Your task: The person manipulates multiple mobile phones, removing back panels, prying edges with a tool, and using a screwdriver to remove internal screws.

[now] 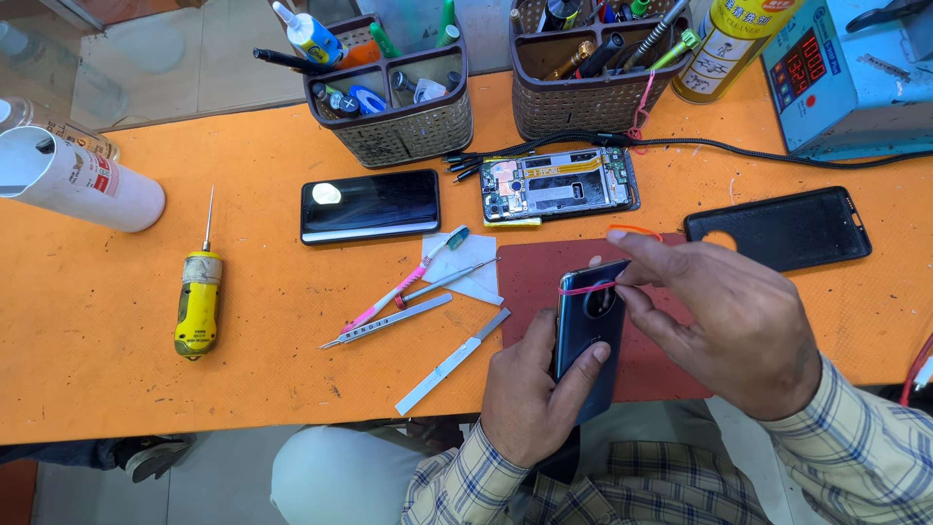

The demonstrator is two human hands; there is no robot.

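Over the near edge of the orange bench (262, 321), above a dark red rectangular work mat (530, 277), the left hand (530, 399) holds a dark blue-grey smartphone with a round camera ring (588, 331) upright on its long edge, back facing the camera; the fingers are closed around its lower half, with the thumb pressed on the back just below the camera ring. The right hand (729, 321) comes in from the right and its fingers pinch a thin pink rubber band (583, 288) that runs across the phone's upper part, just above the camera ring. A thin orange rubber band (632, 231) lies on the bench just beyond the right hand. Farther back lies an opened smartphone with its circuit board exposed (559, 185), and to its left a black smartphone with a dark glossy screen (369, 205). To the right rests a black phone case with a round camera cutout (777, 228). Left of the mat, a toothbrush with a pink handle (408, 282), metal tweezers (389, 321) and a flat metal spudger (452, 362) lie close together, partly on a white paper scrap (466, 262). Well apart, at the left, lies a yellow-handled screwdriver (198, 301), with a white cylindrical can (83, 185) on its side beyond it. Two brown woven tool caddies (408, 126) stand along the back.
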